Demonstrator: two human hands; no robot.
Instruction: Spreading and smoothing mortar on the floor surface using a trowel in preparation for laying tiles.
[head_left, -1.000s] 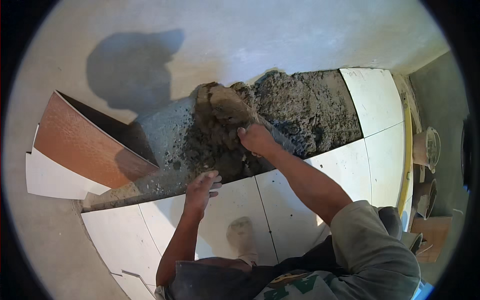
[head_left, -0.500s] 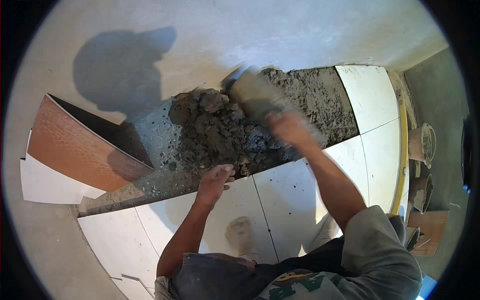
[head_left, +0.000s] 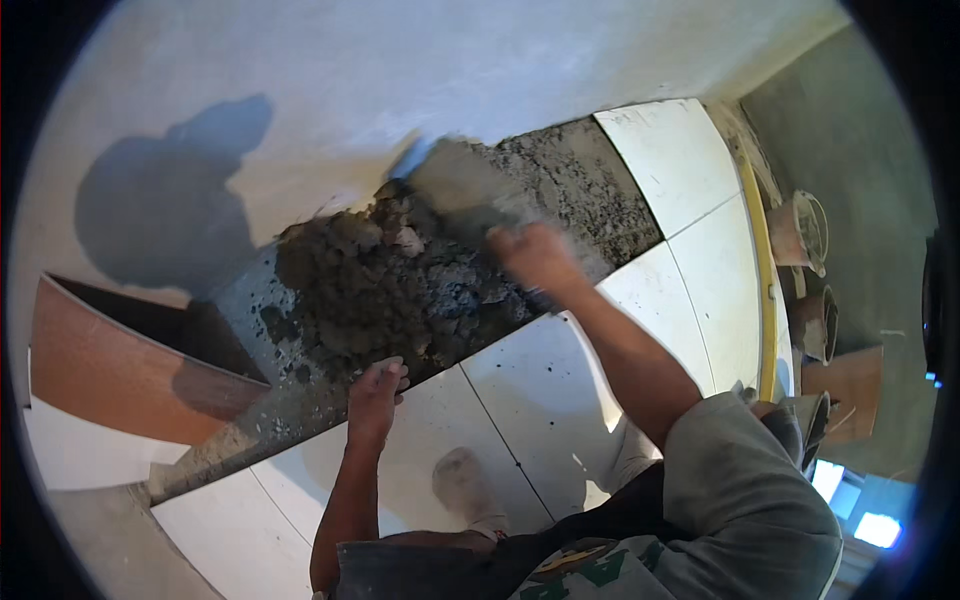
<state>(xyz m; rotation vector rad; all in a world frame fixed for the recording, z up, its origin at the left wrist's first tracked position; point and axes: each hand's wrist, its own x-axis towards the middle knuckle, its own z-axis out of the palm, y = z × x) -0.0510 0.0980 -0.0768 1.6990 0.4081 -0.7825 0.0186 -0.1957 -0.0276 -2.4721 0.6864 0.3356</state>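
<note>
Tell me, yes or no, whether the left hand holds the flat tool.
No, the right hand holds the flat tool, while the left hand is apart from it.

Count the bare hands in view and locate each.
2. The left hand, apparently empty, is by the near edge of the dark mortar; the right hand grips a blurred tool above it. No others show.

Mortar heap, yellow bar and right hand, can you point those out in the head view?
Mortar heap (head_left: 385,285): head view, middle of its lumpy surface.
Yellow bar (head_left: 765,270): head view, about midway along its visible length.
Right hand (head_left: 537,260): head view, back of the hand.
</note>
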